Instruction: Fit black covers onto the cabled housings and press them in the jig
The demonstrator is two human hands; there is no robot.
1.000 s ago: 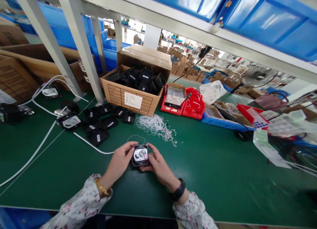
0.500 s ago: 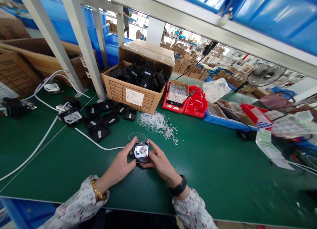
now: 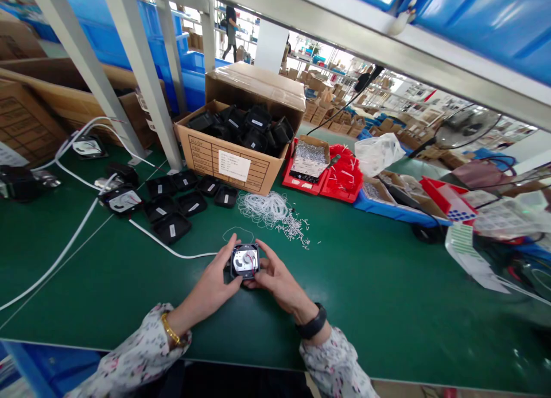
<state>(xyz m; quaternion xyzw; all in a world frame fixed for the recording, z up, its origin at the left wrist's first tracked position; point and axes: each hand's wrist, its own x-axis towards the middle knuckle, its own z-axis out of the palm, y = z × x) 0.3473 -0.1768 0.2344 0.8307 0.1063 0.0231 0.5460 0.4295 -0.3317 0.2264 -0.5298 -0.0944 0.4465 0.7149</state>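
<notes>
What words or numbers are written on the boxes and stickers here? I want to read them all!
Nothing is sharp enough to quote.
Open brown cardboard box: printed lines and a white paper label, too blurred.
Brown cardboard carton at left: dark print, too blurred.
Flat black plastic parts: white stickers, too small.
No writing visible on the small black square part held by left hand and right hand.

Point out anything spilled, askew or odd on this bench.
Small pale pins lie scattered loose on the green mat, beside a tangled heap of white ties. They are just beyond the black square unit held by the left hand and right hand. They look spilled, since they lie outside any tray.
</notes>
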